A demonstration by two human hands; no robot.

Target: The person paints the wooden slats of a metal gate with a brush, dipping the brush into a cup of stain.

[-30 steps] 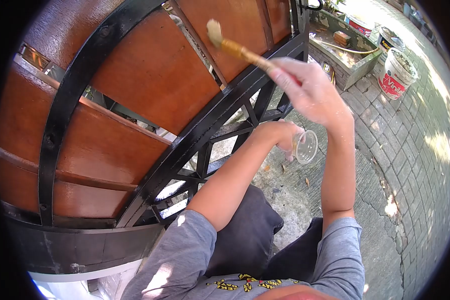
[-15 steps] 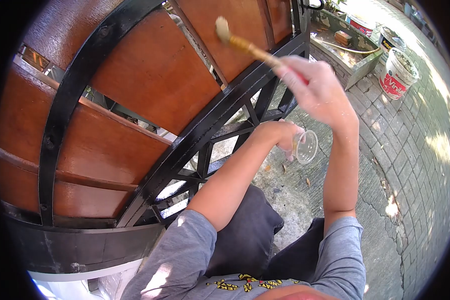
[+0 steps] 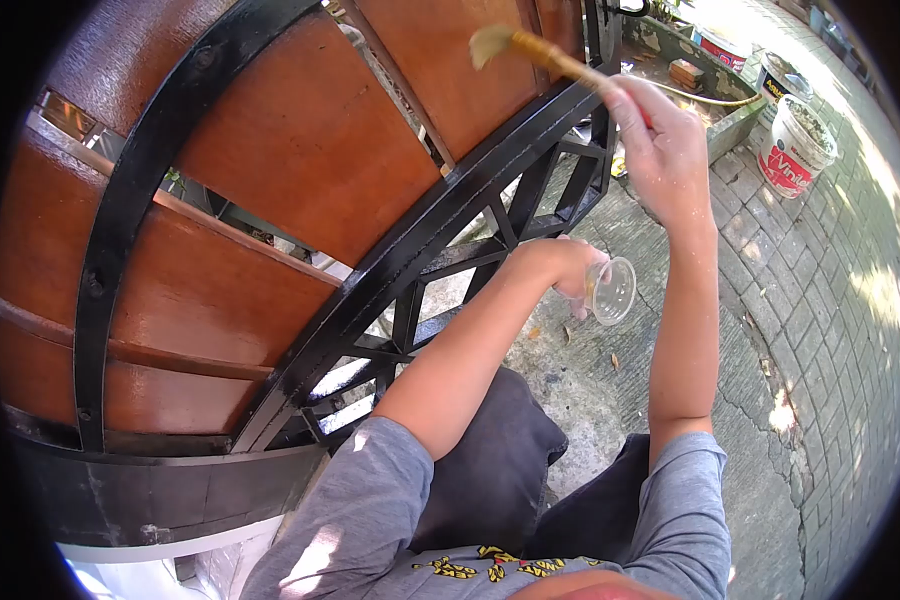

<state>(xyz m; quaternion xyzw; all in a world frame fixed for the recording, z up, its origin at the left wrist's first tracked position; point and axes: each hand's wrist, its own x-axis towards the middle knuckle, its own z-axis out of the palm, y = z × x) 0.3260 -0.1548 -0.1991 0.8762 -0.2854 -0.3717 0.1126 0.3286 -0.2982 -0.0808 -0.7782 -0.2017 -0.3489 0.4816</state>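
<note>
Wrapped round the handle of a paintbrush (image 3: 550,55), my right hand (image 3: 660,145) is raised at the upper middle of the view. The brush's pale bristles overlap a brown wooden panel (image 3: 450,75) of the gate, and its handle slants down to my fist. Lower and nearer the middle, my left hand (image 3: 573,272) holds a clear plastic cup (image 3: 613,291), tilted with its mouth toward the right. Part of that hand's fingers is hidden behind the cup. The wooden panels look glossy and sit in a black metal frame (image 3: 370,260).
Paint buckets stand at the upper right, the nearest a white and red bucket (image 3: 796,150) filled with something grey. Beside them runs a low planter wall (image 3: 730,130) with a brick (image 3: 686,73) in it. Grey paving (image 3: 770,330) and a few dry leaves lie below.
My right hand and the brush have moved up and to the right, and the bristles now point more to the left and down. My left hand with the cup stays nearly in place.
</note>
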